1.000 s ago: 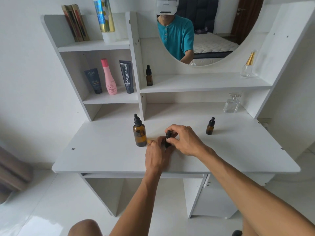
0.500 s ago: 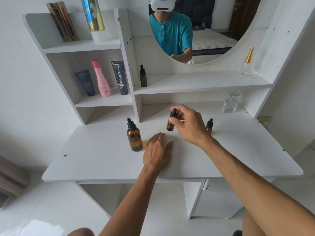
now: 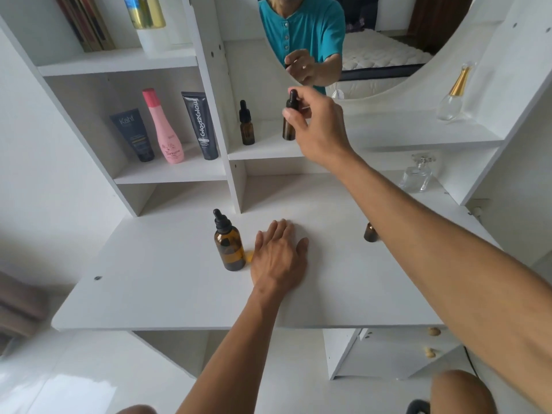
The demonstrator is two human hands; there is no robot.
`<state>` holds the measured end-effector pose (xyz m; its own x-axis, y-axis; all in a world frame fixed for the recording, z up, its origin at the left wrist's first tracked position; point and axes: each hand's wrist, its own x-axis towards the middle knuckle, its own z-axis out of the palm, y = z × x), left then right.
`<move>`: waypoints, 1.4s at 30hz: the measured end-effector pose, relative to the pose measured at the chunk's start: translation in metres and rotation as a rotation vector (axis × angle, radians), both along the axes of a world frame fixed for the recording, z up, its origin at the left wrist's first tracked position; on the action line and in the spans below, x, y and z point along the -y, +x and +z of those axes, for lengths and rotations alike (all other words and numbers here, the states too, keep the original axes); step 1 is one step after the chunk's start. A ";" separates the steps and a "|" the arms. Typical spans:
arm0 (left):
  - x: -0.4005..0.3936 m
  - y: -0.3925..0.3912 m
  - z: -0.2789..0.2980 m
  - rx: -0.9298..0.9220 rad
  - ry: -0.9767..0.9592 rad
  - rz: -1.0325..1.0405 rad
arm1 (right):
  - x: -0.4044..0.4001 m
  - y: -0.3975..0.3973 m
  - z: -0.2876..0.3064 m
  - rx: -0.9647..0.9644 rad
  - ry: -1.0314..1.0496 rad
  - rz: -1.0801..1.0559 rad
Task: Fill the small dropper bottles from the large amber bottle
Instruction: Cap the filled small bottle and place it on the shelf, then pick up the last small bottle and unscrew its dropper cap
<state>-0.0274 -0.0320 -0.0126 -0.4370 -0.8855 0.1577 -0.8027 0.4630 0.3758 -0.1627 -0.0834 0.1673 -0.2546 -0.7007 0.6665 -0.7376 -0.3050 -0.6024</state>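
The large amber bottle (image 3: 228,245) with a black dropper cap stands upright on the white desk (image 3: 167,282). My left hand (image 3: 279,254) rests flat on the desk just right of it. My right hand (image 3: 316,124) pinches a small amber dropper bottle (image 3: 288,121) near its black cap, holding it upright at the middle shelf (image 3: 388,135). Another small dropper bottle (image 3: 246,124) stands on that shelf to its left. A third small bottle (image 3: 370,232) sits on the desk, partly hidden behind my right forearm.
The left cubby holds a dark tube (image 3: 133,134), a pink bottle (image 3: 163,127) and a black tube (image 3: 199,124). Two clear perfume bottles (image 3: 417,174) (image 3: 454,94) stand at the right. Books and a spray can (image 3: 146,13) fill the top shelf. A round mirror (image 3: 343,40) hangs above.
My right hand lifted the small dropper bottle off the desk and carried it up and away to the middle shelf. My left hand let go and now lies flat on the desk.
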 end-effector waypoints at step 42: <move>0.003 0.000 -0.007 0.006 -0.035 -0.001 | 0.043 0.012 -0.020 0.039 0.161 0.027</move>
